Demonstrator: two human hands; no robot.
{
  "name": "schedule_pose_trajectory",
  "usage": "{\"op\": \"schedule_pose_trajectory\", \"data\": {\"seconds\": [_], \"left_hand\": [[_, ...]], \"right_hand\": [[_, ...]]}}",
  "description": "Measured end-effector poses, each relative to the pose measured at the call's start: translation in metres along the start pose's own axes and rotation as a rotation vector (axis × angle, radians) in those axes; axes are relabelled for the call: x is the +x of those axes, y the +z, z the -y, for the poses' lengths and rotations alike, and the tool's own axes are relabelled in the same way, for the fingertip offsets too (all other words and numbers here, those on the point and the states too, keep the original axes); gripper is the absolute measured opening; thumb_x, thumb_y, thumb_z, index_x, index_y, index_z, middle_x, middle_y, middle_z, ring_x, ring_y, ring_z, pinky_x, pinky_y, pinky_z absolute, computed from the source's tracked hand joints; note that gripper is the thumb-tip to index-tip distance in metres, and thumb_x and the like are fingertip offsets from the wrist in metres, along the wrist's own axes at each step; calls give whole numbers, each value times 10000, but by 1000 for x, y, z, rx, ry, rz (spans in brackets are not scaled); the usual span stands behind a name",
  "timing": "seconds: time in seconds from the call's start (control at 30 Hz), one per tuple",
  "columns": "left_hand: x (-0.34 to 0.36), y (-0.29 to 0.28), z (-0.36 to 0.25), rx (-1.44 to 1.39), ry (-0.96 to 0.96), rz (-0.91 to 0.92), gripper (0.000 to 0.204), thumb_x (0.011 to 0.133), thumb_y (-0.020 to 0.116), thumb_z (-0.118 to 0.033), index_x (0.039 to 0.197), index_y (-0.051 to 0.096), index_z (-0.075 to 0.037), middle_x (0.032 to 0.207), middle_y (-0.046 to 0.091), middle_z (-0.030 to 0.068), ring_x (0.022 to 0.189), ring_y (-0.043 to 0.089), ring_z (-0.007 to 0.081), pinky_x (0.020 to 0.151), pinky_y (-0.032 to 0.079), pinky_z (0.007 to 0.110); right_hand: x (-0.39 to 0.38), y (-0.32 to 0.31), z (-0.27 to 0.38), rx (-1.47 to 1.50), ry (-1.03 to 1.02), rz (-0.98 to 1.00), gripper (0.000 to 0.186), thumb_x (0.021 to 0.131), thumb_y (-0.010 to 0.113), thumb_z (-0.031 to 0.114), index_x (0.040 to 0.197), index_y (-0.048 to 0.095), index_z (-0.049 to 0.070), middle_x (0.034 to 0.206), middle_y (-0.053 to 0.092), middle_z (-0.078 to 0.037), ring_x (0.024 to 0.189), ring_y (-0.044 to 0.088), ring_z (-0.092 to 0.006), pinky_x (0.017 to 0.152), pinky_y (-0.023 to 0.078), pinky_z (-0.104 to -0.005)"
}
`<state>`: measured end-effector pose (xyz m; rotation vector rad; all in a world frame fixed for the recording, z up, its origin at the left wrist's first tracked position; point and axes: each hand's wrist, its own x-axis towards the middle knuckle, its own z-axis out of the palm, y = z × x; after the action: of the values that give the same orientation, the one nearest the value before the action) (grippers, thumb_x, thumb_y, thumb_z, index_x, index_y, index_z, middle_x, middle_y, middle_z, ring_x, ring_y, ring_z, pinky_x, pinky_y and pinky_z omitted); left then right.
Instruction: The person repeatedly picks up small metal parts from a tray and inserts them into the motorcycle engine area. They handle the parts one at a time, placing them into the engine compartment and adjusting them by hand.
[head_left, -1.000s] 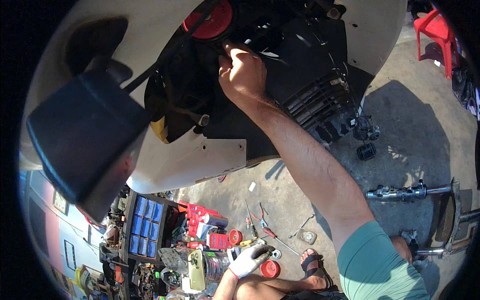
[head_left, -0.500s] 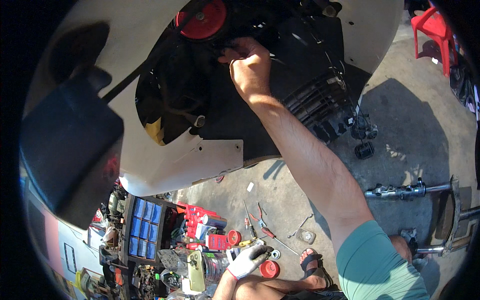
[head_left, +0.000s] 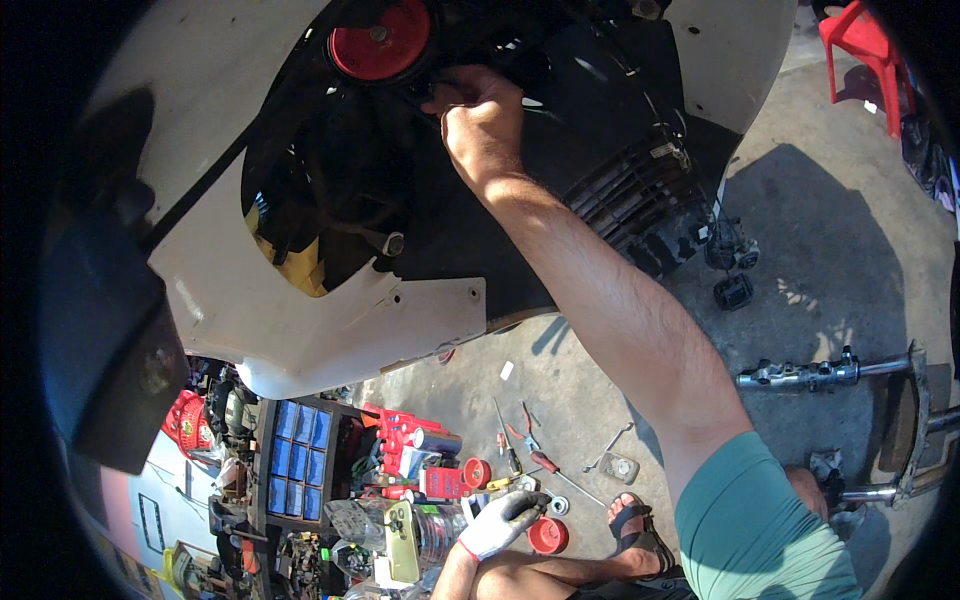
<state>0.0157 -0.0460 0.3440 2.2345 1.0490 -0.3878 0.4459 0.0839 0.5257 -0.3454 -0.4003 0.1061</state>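
My bare right hand (head_left: pixel 482 118) reaches up into the dark hollow of a white vehicle body panel (head_left: pixel 345 335). Its fingers are curled together just below and right of a round red disc (head_left: pixel 380 40), which looks like a horn. What they pinch is lost in shadow. Low in the picture, my left hand (head_left: pixel 498 525) wears a white glove with dark, grimy fingers. It hovers by my knee with the fingers bent together, and whatever is in them cannot be made out.
On the concrete floor lie screwdrivers (head_left: pixel 545 462), pliers (head_left: pixel 525 425), a wrench (head_left: pixel 607 447) and a red round dish (head_left: pixel 547 536). A blue-drawer cabinet (head_left: pixel 298 455) and clutter stand lower left. Metal fork tubes (head_left: pixel 800 376) lie right; a red chair (head_left: pixel 868 55) stands far right.
The view has shifted slightly, so the panel and red disc appear further left and up. My right hand stays beside the disc with fingers still curled. My left hand keeps much the same pose.
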Motion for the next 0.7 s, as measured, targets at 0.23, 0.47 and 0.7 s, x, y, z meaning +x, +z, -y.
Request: {"op": "schedule_pose_trajectory", "data": {"seconds": [0.23, 0.47, 0.7], "left_hand": [[0, -4, -12, 31, 5, 9, 330, 991, 615, -149, 1302, 650, -47, 1192, 721, 109, 1061, 679, 184, 912, 536, 327], [-1, -1, -9, -36, -11, -24, 299, 1015, 607, -237, 1227, 673, -37, 1118, 714, 134, 1017, 677, 258, 902, 529, 365], [0, -2, -9, -37, 3, -21, 298, 1016, 607, -235, 1228, 676, -37, 1104, 716, 137, 1011, 680, 263, 894, 531, 366]], "right_hand": [[-7, 7, -10, -80, -93, -1, 197, 898, 626, -89, 1068, 718, -51, 922, 752, -103, 803, 704, -137, 733, 561, -263], [-13, 13, -13, -227, -238, -86, 258, 896, 624, -94, 1130, 715, -31, 985, 750, -124, 914, 719, -192, 842, 571, -322], [-15, 14, -8, -150, -133, -75, 274, 868, 598, -108, 1115, 699, -44, 992, 735, -149, 887, 721, -212, 800, 592, -339]]}}
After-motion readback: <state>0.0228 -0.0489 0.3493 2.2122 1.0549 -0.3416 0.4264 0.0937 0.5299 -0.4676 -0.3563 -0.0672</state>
